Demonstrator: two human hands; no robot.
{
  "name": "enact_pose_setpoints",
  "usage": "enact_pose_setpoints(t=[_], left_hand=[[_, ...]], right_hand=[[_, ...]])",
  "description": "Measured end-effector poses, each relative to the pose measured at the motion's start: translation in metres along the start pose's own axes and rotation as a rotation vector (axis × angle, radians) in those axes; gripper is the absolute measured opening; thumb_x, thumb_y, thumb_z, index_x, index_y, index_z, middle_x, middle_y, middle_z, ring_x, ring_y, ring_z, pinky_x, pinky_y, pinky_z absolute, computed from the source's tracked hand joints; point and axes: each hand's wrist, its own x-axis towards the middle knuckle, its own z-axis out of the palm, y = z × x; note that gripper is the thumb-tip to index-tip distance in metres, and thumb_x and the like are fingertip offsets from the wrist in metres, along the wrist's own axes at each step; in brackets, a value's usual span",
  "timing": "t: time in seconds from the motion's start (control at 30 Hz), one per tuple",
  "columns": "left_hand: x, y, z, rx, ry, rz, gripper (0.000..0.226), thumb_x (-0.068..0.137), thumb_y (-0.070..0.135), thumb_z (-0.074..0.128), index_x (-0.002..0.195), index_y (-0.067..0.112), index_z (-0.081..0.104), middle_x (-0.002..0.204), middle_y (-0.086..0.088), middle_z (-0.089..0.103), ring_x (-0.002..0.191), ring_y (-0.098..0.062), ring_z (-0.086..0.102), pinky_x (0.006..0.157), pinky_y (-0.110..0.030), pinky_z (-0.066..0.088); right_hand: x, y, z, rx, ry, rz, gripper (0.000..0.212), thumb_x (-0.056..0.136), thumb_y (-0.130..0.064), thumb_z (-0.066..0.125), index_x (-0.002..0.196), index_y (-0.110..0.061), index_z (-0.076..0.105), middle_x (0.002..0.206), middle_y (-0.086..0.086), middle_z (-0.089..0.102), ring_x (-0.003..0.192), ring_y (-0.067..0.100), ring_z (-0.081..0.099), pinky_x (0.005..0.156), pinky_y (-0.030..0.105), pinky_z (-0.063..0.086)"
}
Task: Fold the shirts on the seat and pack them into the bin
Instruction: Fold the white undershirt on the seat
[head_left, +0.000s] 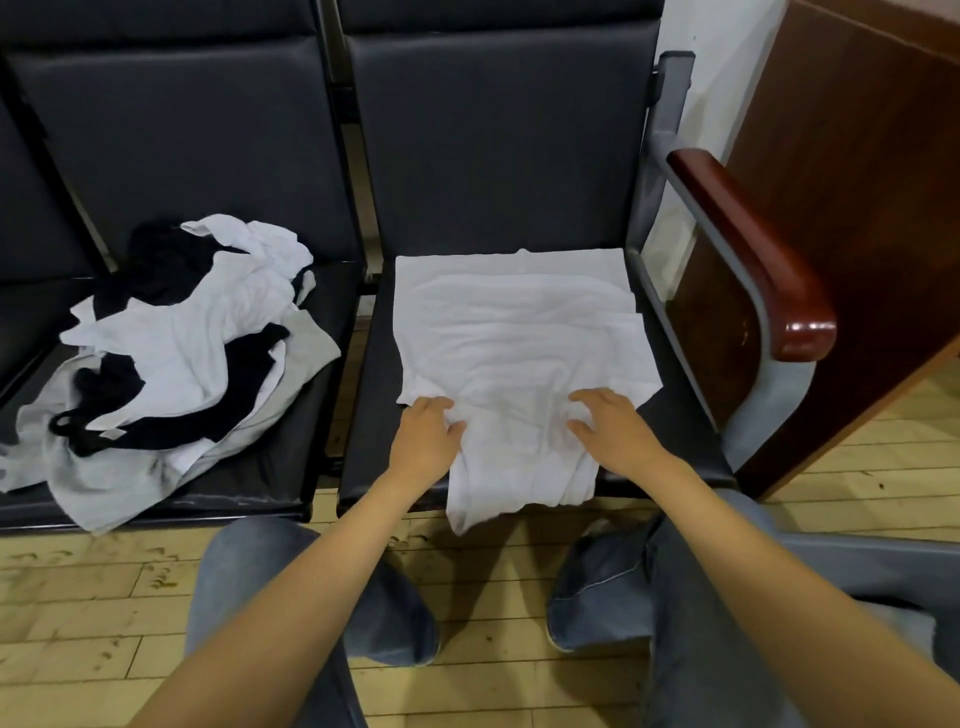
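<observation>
Currently: white shirt lies flat on the right seat, partly folded into a rough rectangle. Its far edge sits near the seat back. Its near end is narrower and hangs over the seat's front edge. Left hand is at the shirt's near-left edge, with the fingers curled close together on the cloth. The thumb is drawn in toward them and a fold is gathered between, so it reads as a pinch. Right hand is on the shirt's near-right part, with the fingers slightly spread and bent, tips in the cloth, and the thumb set apart below. The fabric puckers between thumb and fingers, so this hand grips a fold too. The hands are apart, with wrinkled cloth between them, and both forearms are bare. Pile of unfolded shirts, white, black and grey tangled together, lies on the left seat, with a grey piece draped over the front edge. Pile and shirt do not touch, and the gap between the seats separates them. Armrest, reddish wood on a grey frame, stands at the right seat's right side, with a brown wooden panel beyond it. Knees in blue jeans sit just in front of the seats, over a pale wood floor.
</observation>
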Motion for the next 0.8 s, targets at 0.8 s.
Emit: enact_pose_setpoints(t=[0.8], left_hand=[[0.05,-0.034,0.009,0.459,-0.279,-0.083,0.061,0.1,0.052,0.02,0.152,0.028,-0.001,0.159,-0.004,-0.014,0.146,-0.027,-0.014,0.116,-0.049,-0.001]], right_hand=[[0.043,0.033,-0.013,-0.358,-0.178,0.115,0.056,0.098,-0.044,0.038,0.148,-0.022,0.024,0.15,0.005,0.024,0.132,0.033,0.032,0.105,0.045,0.036]])
